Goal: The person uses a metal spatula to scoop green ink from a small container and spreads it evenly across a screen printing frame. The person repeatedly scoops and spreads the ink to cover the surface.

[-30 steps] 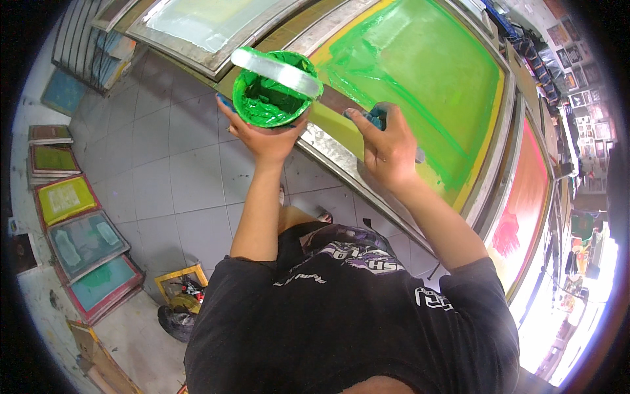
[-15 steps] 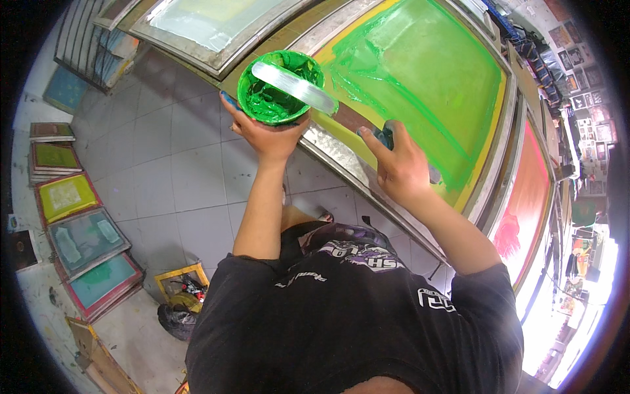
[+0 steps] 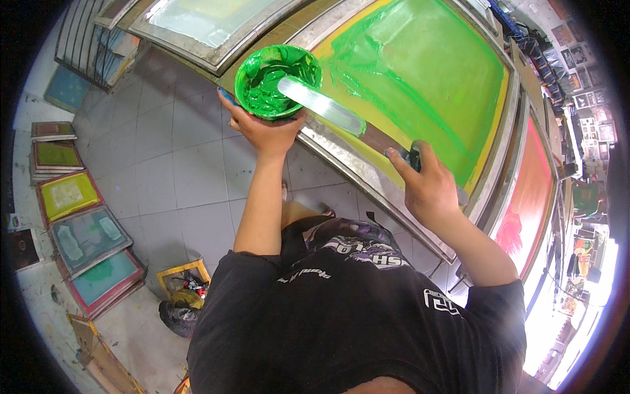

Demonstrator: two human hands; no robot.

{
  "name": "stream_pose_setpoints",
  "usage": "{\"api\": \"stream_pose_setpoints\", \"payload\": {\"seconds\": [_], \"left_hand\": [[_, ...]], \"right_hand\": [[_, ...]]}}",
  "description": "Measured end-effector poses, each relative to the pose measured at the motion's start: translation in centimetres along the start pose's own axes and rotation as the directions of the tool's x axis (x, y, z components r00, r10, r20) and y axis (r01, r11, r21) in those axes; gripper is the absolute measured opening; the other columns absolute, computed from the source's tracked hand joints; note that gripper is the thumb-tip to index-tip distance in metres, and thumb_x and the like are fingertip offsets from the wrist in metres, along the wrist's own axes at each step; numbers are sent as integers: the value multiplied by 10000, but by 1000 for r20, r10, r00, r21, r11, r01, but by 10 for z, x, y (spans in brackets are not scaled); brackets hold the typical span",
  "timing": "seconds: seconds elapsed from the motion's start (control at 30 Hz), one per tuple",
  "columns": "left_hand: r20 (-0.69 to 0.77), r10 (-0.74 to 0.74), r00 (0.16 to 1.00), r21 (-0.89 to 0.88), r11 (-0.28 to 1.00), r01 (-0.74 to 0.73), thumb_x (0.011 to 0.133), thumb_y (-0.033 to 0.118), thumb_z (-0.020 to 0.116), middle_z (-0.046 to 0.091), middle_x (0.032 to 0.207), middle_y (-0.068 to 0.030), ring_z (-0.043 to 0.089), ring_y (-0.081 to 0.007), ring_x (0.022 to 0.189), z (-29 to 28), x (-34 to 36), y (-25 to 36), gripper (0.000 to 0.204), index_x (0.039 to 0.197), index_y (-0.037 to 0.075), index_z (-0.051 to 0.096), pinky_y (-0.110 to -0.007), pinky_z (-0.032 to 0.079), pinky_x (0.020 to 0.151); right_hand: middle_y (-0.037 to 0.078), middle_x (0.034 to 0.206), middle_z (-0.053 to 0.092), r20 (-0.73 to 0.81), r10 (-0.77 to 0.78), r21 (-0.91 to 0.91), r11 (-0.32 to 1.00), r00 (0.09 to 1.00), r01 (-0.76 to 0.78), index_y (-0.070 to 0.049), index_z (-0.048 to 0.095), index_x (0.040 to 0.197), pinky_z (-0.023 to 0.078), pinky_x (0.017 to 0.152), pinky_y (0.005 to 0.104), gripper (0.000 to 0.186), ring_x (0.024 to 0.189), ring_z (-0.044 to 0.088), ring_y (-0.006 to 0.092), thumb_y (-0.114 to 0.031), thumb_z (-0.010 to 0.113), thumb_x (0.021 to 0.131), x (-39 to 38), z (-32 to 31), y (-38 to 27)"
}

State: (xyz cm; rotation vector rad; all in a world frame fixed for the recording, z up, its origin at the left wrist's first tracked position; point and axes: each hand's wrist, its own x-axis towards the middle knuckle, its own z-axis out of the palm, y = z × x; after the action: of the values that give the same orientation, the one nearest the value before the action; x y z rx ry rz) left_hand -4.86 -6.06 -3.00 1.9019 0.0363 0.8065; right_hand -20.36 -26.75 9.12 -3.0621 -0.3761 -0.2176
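My left hand (image 3: 266, 131) is closed around a bucket (image 3: 262, 69) of glossy green ink, holding it at the near edge of a framed screen (image 3: 420, 92) smeared with green. A long spatula (image 3: 321, 105) with a shiny metal blade and brown handle has its rounded tip over the bucket's opening. My right hand (image 3: 426, 184), with dark stains on its fingertips, grips the handle, with the lower right part of the green screen beneath it.
A pale screen (image 3: 190, 23) lies at the upper left and a pink one (image 3: 525, 197) at the right. Smaller framed screens (image 3: 85, 236) line the left wall on the tiled floor (image 3: 190, 164). A yellow frame (image 3: 184, 269) and dark bag (image 3: 177, 318) sit at the lower left.
My right hand has moved right and down with the spatula, drawing its tip back from the bucket's far rim toward the middle. The bucket has shifted only slightly.
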Motion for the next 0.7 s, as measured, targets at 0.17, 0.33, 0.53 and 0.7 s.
{"api": "stream_pose_setpoints", "payload": {"seconds": [0.17,0.33,0.53,0.7], "left_hand": [[18,-26,999,-58,998,27,443,350,856,494,1199,-153,438,-296,1080,1,-1,-2,1317,1412,12,31,-436,184,989],[26,9,1000,-82,997,-7,443,373,861,485,1222,-149,446,-294,1109,5,-1,-11,1337,1413,18,10,-460,156,1005],[80,-59,995,-219,973,75,449,378,865,466,1272,-150,433,-300,1175,4,2,-2,1362,1416,42,-33,-494,80,1039],[57,-45,997,-264,963,59,452,367,868,466,1276,-142,418,-283,1183,4,1,4,1359,1414,35,-33,-491,109,1033]], "right_hand": [[199,1027,487,59,8,-9,1000,998,-8,-172,579,1171,489,645,413,549,791,572,355,64,550,676,-14,-20,7],[172,1023,492,99,72,-10,997,992,-72,-219,551,1205,488,656,417,590,851,561,329,51,544,680,-27,-38,10],[167,963,546,2,24,266,964,1000,-24,-129,547,1221,489,624,362,516,743,584,276,56,512,741,-34,-53,30],[105,884,597,310,295,859,320,904,-399,-25,506,1258,465,600,270,387,693,558,131,10,461,876,-11,-29,26]]}}
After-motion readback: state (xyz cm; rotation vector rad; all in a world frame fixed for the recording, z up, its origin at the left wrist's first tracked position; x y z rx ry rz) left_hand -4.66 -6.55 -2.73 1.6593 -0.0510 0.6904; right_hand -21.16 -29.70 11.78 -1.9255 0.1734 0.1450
